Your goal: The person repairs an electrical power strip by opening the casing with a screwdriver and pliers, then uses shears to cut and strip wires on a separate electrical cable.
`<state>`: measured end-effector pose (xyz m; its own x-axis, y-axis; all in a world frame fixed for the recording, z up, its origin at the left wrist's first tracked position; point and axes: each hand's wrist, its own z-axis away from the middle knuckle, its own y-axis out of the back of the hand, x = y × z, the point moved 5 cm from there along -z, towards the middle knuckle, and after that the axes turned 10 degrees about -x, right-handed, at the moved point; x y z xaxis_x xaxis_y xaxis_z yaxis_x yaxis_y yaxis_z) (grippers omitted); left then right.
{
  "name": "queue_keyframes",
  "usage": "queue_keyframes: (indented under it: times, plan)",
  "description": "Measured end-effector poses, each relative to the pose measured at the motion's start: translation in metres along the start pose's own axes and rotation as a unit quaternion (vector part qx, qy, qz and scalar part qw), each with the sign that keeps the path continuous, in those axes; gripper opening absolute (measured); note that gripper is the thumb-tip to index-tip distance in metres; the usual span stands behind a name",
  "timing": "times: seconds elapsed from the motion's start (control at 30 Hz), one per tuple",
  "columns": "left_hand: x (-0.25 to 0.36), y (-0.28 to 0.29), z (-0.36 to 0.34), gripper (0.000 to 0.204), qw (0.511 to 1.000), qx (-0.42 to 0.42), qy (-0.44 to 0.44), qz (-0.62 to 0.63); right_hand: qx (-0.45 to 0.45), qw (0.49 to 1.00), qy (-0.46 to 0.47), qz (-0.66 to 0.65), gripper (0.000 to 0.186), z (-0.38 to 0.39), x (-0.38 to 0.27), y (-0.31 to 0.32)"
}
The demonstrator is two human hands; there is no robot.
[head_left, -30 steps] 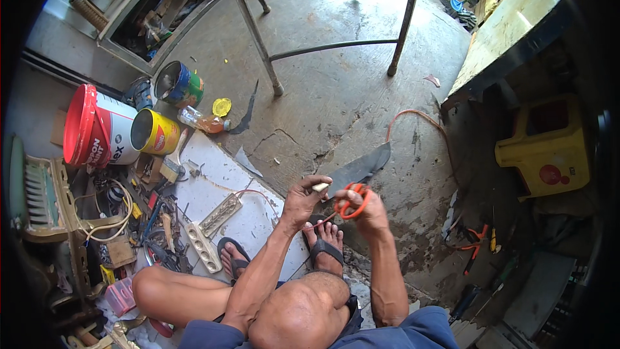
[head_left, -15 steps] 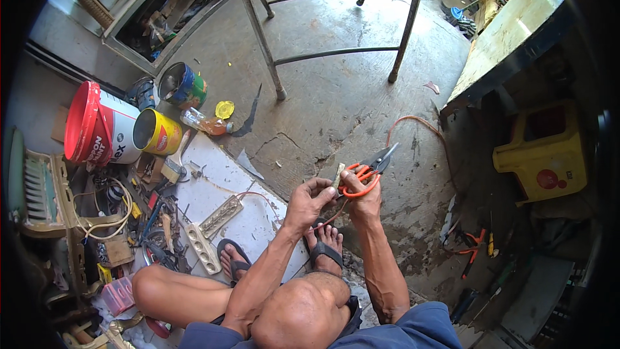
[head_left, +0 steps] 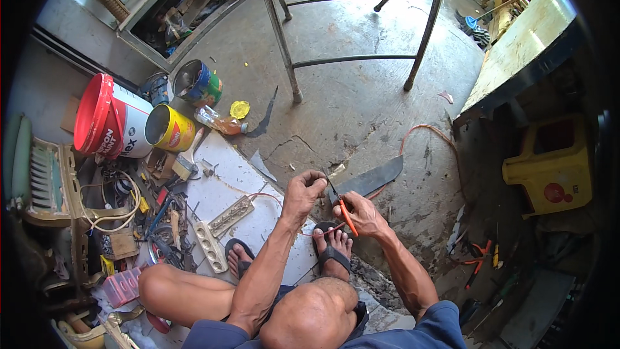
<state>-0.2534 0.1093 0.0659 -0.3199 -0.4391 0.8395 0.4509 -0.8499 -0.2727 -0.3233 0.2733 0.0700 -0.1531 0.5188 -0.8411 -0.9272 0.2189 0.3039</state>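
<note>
Seated low on a cracked concrete floor (head_left: 361,110), we look down on our own two forearms rising from the bottom of the view. At far left a red bucket (head_left: 106,123) lies tipped beside a yellow paint can (head_left: 169,128), above a clutter of tools and coiled wire. A white power strip (head_left: 211,247) rests on the pale board (head_left: 226,184) by our left foot.

Our left arm runs up from the knee, bent slightly inward, wrist raised. The left hand (head_left: 303,194) is curled tight, fingertips pinched on the end of a thin red wire (head_left: 268,196) that trails leftward across the board.

Just beside it, our right arm angles in from the lower right, elbow out. The right hand (head_left: 361,214) is closed around the orange handles of a pair of scissors (head_left: 342,207), their dark blades pointing up toward the pinched left fingertips; we cannot tell whether the blades touch the wire. Both hands hover above our right foot in its dark sandal (head_left: 332,252).

Behind the hands a dark flat blade (head_left: 371,179) lies on the floor. At far right sits a yellow plastic stool (head_left: 552,168).
</note>
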Motion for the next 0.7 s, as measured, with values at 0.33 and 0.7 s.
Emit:
queue_keyframes:
  times: [0.33,0.7]
  plan:
    - [0.049,0.058,-0.059,0.027,0.994,-0.018,0.053,-0.094,0.373,0.926,0.035,0.039,0.024,-0.063,0.114,0.070]
    - [0.109,0.125,0.044,0.021,0.826,-0.168,-0.118,-0.525,-0.152,0.866,0.026,-0.476,0.059,-0.118,-0.075,-0.110]
